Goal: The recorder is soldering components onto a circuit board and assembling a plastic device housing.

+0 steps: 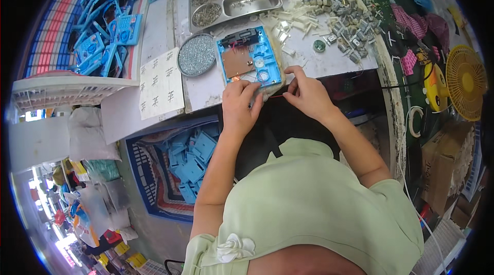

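A blue plastic casing [274, 61] lies open side up at the near edge of the workbench. Inside it are a brown circuit board [237, 62], a black part [240, 38] along the far side, and a round coil-like ring [263, 75]. My left hand [239, 106] is closed on the casing's near left edge, its fingers curled over the rim and its thumb below. Just off the near right corner, my right hand [309, 95] pinches thumb and finger together at a thin red wire [276, 96]. The wire's far end is hard to follow.
Left of the casing are a round tray of small metal pieces [197, 54] and a marked white sheet [161, 85]. Behind stands a metal compartment tray [252, 3]. Metal and white parts [355, 22] heap at right. Blue casings fill a crate [154, 192] below. A yellow fan [464, 82] stands right.
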Demonstrator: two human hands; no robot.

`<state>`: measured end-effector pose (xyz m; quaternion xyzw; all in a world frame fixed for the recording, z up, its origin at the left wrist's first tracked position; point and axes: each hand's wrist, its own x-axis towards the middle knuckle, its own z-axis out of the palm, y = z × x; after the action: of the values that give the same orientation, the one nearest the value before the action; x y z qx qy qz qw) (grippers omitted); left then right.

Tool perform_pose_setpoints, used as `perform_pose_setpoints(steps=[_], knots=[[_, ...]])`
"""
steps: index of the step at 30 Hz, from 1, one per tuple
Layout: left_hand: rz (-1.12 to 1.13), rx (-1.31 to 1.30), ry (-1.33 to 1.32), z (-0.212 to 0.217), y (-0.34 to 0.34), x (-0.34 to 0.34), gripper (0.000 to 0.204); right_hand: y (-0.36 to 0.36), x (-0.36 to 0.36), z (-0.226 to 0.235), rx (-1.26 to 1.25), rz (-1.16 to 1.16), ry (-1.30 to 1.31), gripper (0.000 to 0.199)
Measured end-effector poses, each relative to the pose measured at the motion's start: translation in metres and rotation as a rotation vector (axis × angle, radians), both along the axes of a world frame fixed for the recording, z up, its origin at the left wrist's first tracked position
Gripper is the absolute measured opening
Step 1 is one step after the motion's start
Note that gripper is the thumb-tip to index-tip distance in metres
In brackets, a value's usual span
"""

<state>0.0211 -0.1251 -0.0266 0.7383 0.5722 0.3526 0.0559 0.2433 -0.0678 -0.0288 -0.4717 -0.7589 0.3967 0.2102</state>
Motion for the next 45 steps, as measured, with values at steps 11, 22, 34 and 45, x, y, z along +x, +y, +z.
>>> perform_pose_setpoints(steps=[11,22,34,45], knots=[[0.099,-0.028,-0.248,0.004,0.003,0.002,0.030,-0.015,-0.004,0.002,0.011,-0.055,0.090,0.054],[0.149,-0.280,-0.244,0.006,0.016,0.007,0.019,-0.031,-0.015,0.048,-0.130,0.620,0.285,0.019],[0.148,-0.147,-0.286,0.021,0.005,-0.001,0.015,0.045,-0.046,-0.002,0.632,0.436,-0.031,0.023],[0.186,-0.185,-0.120,0.016,-0.001,-0.029,0.016,0.029,-0.047,-0.002,0.737,0.326,-0.044,0.029]])
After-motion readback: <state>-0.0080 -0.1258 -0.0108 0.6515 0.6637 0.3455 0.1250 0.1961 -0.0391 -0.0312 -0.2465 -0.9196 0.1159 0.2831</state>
